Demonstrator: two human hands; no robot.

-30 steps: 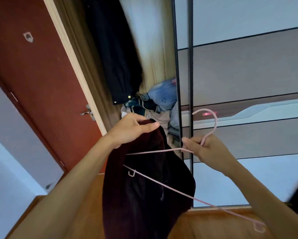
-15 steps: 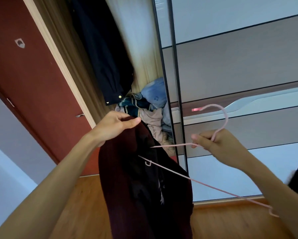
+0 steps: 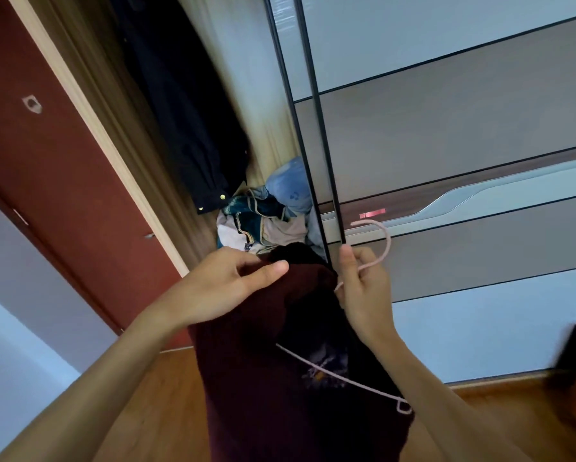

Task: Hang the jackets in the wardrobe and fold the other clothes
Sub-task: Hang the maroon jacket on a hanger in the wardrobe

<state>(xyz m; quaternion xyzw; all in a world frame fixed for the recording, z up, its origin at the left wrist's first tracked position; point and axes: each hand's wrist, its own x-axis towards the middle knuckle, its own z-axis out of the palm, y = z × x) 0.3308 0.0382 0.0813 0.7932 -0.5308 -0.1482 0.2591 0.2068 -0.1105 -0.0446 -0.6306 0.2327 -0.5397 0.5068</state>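
Two hands at work | our left hand [image 3: 226, 288] grips the jacket [image 3: 263, 395] collar, cloth hanging below the fingers | our right hand [image 3: 363, 295] curls round the hanger [image 3: 388, 242] neck, hook above the fingers, bar across the jacket | wardrobe [image 3: 266, 135] just beyond

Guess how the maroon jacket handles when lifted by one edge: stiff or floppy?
Likely floppy: the maroon jacket hangs limp below the left hand pinching its top. Probably light, since that pinch seems to carry it. The thin pink hanger in the right hand may snag in the loose cloth.
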